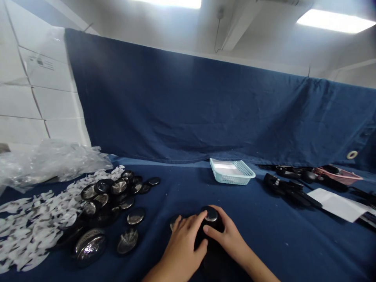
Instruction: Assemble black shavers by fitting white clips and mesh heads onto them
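A round black piece with a shiny top (pixel 210 214) is between my two hands, near the front middle of the blue cloth. My left hand (pixel 185 244) has its fingers bent around the left side of it. On the right side, my right hand (pixel 227 231) closes its thumb and fingers on the piece. Dark material hangs or lies below it, mostly hidden by the hands. Another round piece (pixel 173 222) shows partly behind my left fingers. Further left lie two separate glossy discs, one (pixel 136 216) behind the other (pixel 127 241).
Several dark round pieces (pixel 102 199) are heaped at left beside many white plastic bits (pixel 38 223) and clear bags (pixel 58 160). A light blue basket (pixel 233 179) stands at the back. Black items (pixel 290 190), white paper (pixel 337 203) and a pink basket (pixel 343 177) are right.
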A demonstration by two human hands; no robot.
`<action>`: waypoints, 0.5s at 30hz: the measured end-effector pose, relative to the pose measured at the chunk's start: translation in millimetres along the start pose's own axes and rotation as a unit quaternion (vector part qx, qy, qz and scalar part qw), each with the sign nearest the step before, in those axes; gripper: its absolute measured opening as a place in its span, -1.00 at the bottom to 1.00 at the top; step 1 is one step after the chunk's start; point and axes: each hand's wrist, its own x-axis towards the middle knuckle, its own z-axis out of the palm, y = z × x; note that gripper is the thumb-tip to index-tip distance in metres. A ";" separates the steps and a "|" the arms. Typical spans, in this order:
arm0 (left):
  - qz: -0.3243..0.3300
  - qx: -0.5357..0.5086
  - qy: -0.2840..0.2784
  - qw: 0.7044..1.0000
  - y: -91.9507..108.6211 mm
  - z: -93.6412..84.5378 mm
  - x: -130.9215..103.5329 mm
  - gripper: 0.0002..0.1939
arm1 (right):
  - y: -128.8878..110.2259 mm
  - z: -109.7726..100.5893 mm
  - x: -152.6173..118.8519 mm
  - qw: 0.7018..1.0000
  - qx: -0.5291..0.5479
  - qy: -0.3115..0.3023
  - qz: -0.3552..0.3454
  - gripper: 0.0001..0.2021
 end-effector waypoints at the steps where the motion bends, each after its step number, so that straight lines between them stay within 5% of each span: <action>1: 0.002 0.000 0.004 1.000 -0.8 0.1 0.2 -0.33 | 0.2 -0.9 -0.7 1.000 0.007 -0.016 0.000 -0.47; 5: -0.002 0.000 0.017 1.000 -4.1 -1.3 0.1 -0.37 | 7.5 -2.7 1.4 0.999 0.023 -0.038 0.010 -0.39; 15: -0.023 -0.111 0.064 0.992 6.3 -12.7 -0.8 -0.66 | -10.5 4.4 -15.4 0.986 -0.120 0.073 -0.086 -0.43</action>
